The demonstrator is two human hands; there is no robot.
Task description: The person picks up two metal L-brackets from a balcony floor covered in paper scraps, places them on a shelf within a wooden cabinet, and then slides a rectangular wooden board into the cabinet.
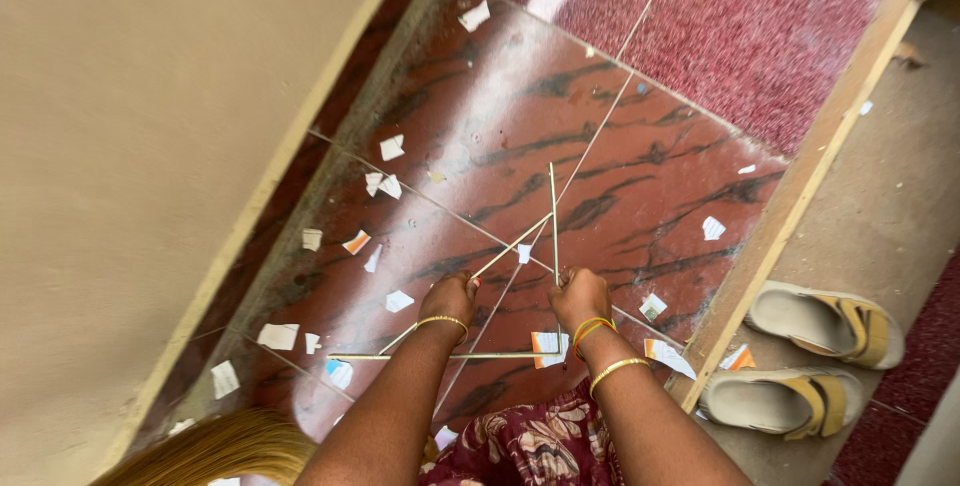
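The glossy tiled floor (640, 196) is reddish-brown, streaked with dark wavy veins; farther tiles are speckled maroon. Torn paper scraps (391, 147) are white, some marked orange or blue. The thin sticks (553, 206) are pale straw. The plain wall (130, 146) is beige. The slip-on sandals (825, 321) are cream with mustard-yellow straps. The patterned cloth (530, 446) is maroon with pale flowers.

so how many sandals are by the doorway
2. One sandal lies past the wooden threshold, to the right of the right hand. The other sandal sits just below it, nearer the camera. None looks hidden, though the frame cuts off that area.
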